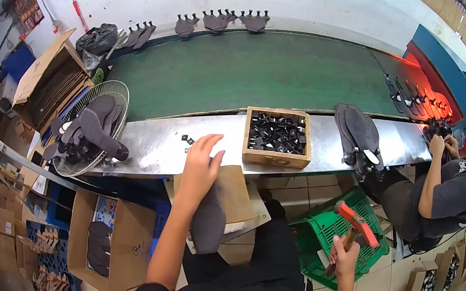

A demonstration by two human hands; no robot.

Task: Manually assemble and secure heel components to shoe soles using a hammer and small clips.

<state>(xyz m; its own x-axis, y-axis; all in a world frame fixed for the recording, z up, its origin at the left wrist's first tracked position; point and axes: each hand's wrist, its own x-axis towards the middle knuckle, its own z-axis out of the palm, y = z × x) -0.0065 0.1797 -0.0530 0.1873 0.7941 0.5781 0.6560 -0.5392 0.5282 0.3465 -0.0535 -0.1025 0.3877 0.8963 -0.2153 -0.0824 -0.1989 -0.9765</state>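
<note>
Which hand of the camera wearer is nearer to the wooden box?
Left. The left hand is just left of the wooden box; the right hand, gripping a hammer, is farther off, toward the lower right.

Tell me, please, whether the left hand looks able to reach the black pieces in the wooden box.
Probably yes: the left hand looks empty, just left of the open-topped wooden box, and nothing visible blocks the black pieces.
</note>
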